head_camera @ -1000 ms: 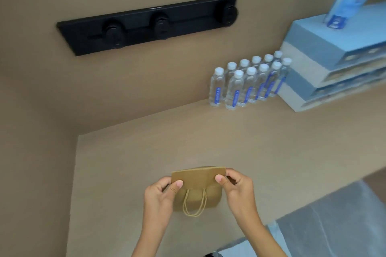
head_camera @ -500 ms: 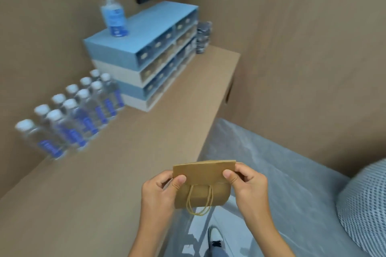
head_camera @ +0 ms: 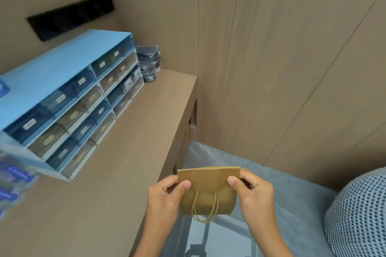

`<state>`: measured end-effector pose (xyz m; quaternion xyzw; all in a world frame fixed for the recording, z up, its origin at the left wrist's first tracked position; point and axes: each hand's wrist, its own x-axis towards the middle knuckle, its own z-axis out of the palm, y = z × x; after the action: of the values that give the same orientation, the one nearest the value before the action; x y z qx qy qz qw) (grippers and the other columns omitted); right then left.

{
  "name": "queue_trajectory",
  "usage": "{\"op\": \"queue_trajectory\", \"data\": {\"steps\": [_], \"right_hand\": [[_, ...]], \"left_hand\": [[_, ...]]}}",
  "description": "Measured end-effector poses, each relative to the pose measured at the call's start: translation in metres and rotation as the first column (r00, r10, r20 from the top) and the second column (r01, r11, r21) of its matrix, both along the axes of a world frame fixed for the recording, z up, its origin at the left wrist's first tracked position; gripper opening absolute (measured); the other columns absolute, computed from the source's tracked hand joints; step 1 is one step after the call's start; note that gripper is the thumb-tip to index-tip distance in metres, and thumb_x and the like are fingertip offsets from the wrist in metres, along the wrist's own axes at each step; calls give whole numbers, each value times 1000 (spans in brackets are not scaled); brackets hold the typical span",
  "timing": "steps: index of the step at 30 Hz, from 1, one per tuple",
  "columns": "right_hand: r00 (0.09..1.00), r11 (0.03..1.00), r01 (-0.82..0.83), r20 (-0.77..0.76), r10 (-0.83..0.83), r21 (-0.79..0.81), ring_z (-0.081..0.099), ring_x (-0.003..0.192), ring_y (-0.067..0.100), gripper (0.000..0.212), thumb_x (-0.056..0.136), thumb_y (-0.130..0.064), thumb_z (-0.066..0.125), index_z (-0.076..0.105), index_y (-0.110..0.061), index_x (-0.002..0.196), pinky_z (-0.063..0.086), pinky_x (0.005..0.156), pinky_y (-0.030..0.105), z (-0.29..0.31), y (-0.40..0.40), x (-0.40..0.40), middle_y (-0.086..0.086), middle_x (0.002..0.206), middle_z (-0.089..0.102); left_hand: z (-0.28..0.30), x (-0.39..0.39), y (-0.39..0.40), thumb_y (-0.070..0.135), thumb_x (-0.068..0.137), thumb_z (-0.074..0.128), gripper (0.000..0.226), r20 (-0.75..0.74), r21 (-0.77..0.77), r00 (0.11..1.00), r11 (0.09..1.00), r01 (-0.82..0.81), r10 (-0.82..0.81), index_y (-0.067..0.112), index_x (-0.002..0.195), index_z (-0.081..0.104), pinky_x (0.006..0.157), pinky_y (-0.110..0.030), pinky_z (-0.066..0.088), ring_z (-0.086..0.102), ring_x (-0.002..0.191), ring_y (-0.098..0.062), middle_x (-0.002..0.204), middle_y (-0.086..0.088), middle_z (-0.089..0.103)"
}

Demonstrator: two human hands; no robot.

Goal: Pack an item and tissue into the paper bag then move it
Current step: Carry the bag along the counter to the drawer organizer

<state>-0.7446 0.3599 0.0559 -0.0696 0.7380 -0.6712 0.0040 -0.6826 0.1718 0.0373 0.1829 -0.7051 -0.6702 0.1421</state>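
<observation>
A small brown paper bag (head_camera: 208,179) with twine handles hangs in the air just past the right edge of the wooden counter (head_camera: 108,173). Its top is folded over toward me. My left hand (head_camera: 165,196) pinches the folded top at its left corner. My right hand (head_camera: 254,196) pinches the right corner the same way. What is inside the bag is hidden.
A blue drawer organiser (head_camera: 69,98) stands on the counter's far left, with blurred water bottles (head_camera: 10,183) beside it at the left edge. Dark packets (head_camera: 149,62) are stacked at the counter's far end. A grey bed (head_camera: 282,194) and patterned pillow (head_camera: 359,213) lie to the right.
My view has swung right, from the counter and bottles toward the counter's end and the bed. The bag, held in both hands as before, has moved off the counter's edge.
</observation>
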Motion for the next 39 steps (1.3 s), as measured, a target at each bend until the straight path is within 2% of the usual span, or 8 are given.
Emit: {"op": "queue_trajectory", "data": {"steps": [10, 16, 20, 22, 24, 28, 33, 39], "right_hand": [[996, 995, -82, -38, 84, 51, 64, 69, 3, 32, 82, 4, 65, 74, -25, 73, 45, 63, 9, -23, -53, -195, -8, 78, 74], [978, 975, -199, -39, 204, 93, 50, 57, 2, 26, 80, 4, 66, 68, -17, 65, 41, 56, 17, -23, -122, -321, -12, 62, 63], [938, 937, -342, -32, 345, 76, 60, 60, 0, 30, 81, 6, 66, 74, -21, 70, 44, 58, 11, -21, -178, -387, -9, 67, 72], [898, 896, -438, -4, 439, 79, 61, 61, 1, 31, 81, 6, 67, 74, -21, 69, 45, 59, 12, -24, -211, -414, -7, 68, 73], [848, 847, -529, 36, 528, 54, 62, 61, 3, 28, 80, 7, 67, 75, -16, 69, 47, 59, 15, -30, -243, -438, -3, 68, 75], [704, 702, -710, 87, 705, 63, 63, 63, 4, 22, 81, 9, 66, 75, -9, 71, 49, 60, 15, -47, -309, -484, -2, 69, 75], [495, 485, -867, 92, 864, 111, 64, 62, 3, 30, 82, 8, 67, 76, -19, 73, 49, 61, 15, -74, -376, -540, -6, 69, 76], [324, 310, -942, 110, 940, 125, 46, 52, -1, 31, 82, 2, 69, 66, -20, 60, 38, 52, 16, -100, -429, -594, -13, 53, 59]], "left_hand": [[-22, -182, -46, -3, 83, 71, 31, -24, 20, 998, 998, -57, 57, 25, 79, 83, 58, -12, 52, 69, 63, 1, 72, 2, 81], [-25, -285, -107, -4, 82, 71, 22, 1, 39, 985, 985, -171, 171, 13, 70, 79, 52, -12, 45, 57, 55, -2, 59, 5, 70], [-24, -328, -151, -3, 81, 73, 15, 42, 21, 957, 957, -289, 288, 4, 67, 75, 59, -21, 46, 57, 61, -9, 59, -3, 68], [-27, -340, -172, 0, 82, 73, 8, 52, 6, 928, 929, -369, 369, -1, 74, 75, 66, -32, 48, 59, 67, -17, 69, -23, 72], [-33, -348, -190, 2, 83, 72, 8, 62, -8, 886, 888, -460, 460, 1, 77, 77, 68, -35, 51, 62, 66, -21, 79, -26, 74], [-47, -366, -217, 2, 84, 72, 18, 119, 10, 777, 782, -623, 618, 14, 73, 79, 63, -20, 53, 70, 64, -7, 74, 0, 80], [-69, -403, -238, 3, 84, 72, 13, 173, -21, 593, 605, -796, 786, -1, 71, 73, 55, -19, 41, 51, 57, -7, 60, 3, 64], [-78, -452, -249, -1, 84, 71, 25, 236, -50, 403, 425, -904, 884, 15, 65, 72, 56, -13, 45, 57, 54, 2, 56, 13, 69]]}}
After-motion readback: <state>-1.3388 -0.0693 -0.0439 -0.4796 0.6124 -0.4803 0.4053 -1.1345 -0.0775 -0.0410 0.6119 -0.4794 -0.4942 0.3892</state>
